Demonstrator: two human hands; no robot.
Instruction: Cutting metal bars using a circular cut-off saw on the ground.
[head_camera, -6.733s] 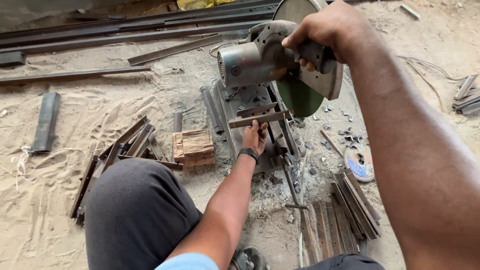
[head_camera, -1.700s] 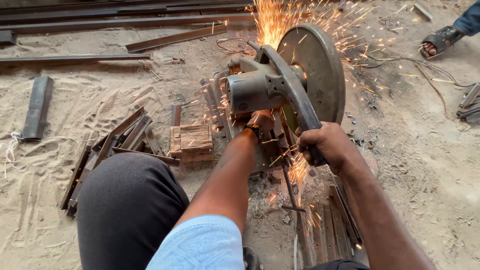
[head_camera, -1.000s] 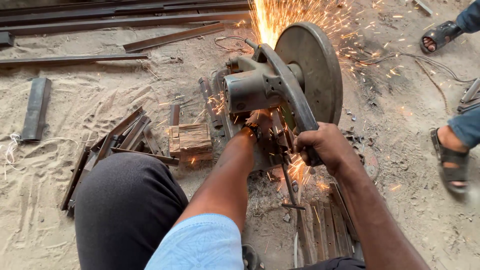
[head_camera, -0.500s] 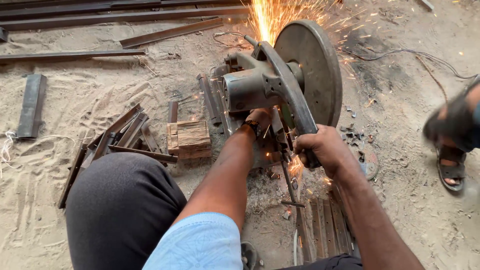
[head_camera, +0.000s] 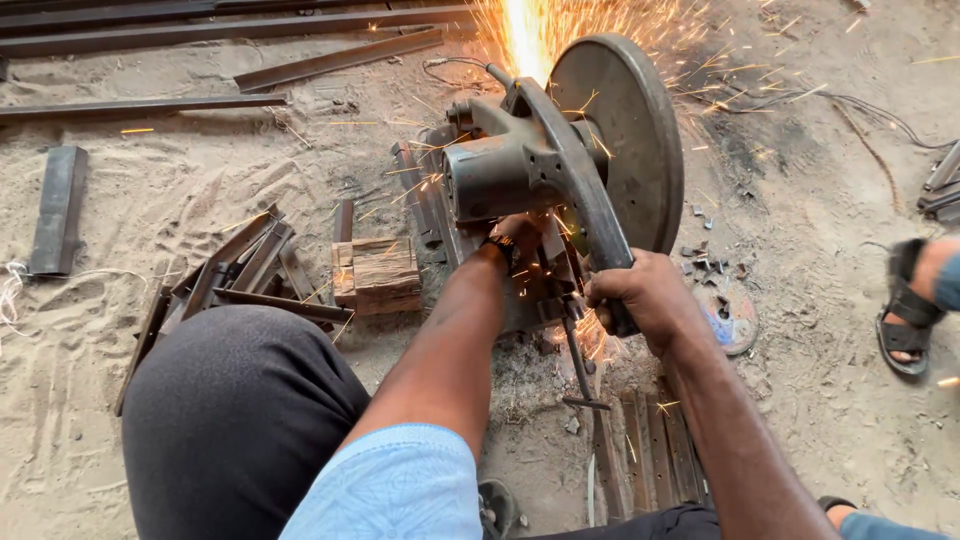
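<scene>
Right hand (head_camera: 645, 300): fingers clenched around the handle of the grey metal chop saw (head_camera: 560, 170), set on the sandy floor (head_camera: 180, 190), long axis running away from the person. Left hand (head_camera: 520, 235): placed under the motor, finger state cannot be told.

A light blue short sleeve (head_camera: 395, 485) covers the left upper arm, both forearms bare; a dark wristband (head_camera: 500, 247) (possibly a watch) circles the left wrist; dark grey trousers (head_camera: 230, 420).
</scene>
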